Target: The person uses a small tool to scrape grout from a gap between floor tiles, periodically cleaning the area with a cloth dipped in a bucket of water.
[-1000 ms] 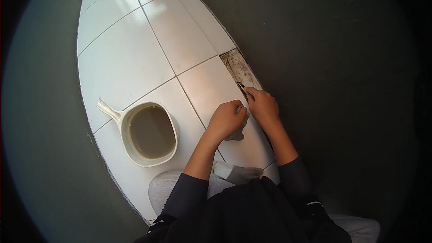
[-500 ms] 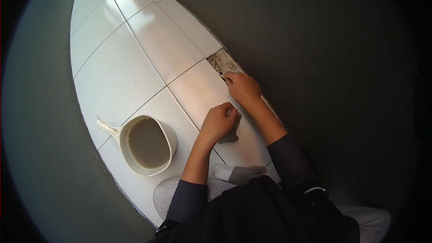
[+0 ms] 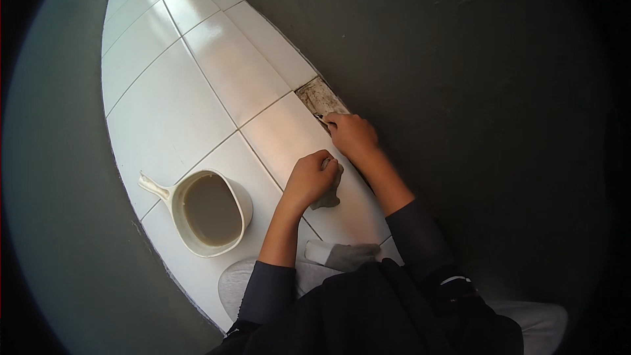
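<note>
The right hand [image 3: 351,137] is at work on the bare patch [image 3: 322,97], a rough, dirty gap by the edge of the white tiles [image 3: 263,69]. My guess is that the step in hand is working along the side of this gap with a small thin tool [image 3: 323,119]. The next move seems to call for a firm pinch and a slow, careful push, so the tool stays in the gap and does not scratch the tile next to it.

The right hand is nearly closed. Its thumb and finger pinch the tool, and only a little tip with a dark end pokes out, so I cannot tell what kind of tool it is. The tip is at the near end of the bare patch, next to the tile's side.

The left hand [image 3: 312,174] is curled up, with its fingers bent around a grey lump [image 3: 327,199]. Part of the lump hangs out below the hand, over the tiles. It looks soft, but I cannot tell if it is a rag or some paste.

Off to the left, a white dipper [image 3: 246,213] with a handle stands upright on the tiles, with cloudy water [image 3: 211,210] in it
</note>
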Motion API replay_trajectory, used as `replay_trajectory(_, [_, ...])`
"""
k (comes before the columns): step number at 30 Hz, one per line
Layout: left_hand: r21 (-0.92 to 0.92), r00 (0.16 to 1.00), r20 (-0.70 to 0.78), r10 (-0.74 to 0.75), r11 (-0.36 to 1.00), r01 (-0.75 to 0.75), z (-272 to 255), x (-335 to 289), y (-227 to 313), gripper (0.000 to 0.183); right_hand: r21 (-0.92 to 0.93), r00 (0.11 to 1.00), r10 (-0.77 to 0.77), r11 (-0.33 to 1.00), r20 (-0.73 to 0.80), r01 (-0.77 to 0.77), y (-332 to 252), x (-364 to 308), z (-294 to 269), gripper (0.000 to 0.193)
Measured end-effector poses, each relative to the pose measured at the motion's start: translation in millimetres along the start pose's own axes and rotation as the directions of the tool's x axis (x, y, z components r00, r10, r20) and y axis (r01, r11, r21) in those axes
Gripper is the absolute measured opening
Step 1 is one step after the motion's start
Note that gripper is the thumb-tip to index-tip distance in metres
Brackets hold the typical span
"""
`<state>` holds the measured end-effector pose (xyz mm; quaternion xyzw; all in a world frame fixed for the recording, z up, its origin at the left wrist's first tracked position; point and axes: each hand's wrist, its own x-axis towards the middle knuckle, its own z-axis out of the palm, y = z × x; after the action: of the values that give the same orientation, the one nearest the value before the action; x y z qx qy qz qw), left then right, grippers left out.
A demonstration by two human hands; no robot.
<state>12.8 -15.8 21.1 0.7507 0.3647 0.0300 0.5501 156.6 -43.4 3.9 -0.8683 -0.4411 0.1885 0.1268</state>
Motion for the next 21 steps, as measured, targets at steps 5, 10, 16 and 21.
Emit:
replay_trajectory(5, [0.012, 1.0, -0.03, -0.008, 1.0, 0.008, 2.3, -3.4, -0.9, 0.03, 0.118, 0.998, 0.049, 0.992, -0.031, -0.045, 48.4, -73.3, 5.7, 0.023])
replay_trajectory(10, [0.013, 1.0, 0.026, -0.012, 1.0, 0.011, 8.0, -1.2, 4.7, 0.028, 0.122, 0.995, 0.055, 0.991, -0.079, -0.045, 30.2, -48.7, 0.2, 0.021])
replay_trajectory(16, [0.04, 1.0, -0.005, 0.012, 0.999, -0.012, 3.1, -0.8, -2.3, 0.028, 0.069, 0.997, -0.025, 0.997, -0.068, 0.029, 16.0, -29.2, 0.8, 0.019])
replay_trajectory(21, [0.092, 1.0, 0.004, -0.008, 0.996, 0.008, 7.8, -2.4, -0.8, 0.028, 0.173, 0.997, 0.072, 0.983, -0.033, -0.065, 62.8, -114.5, 2.2, 0.022])
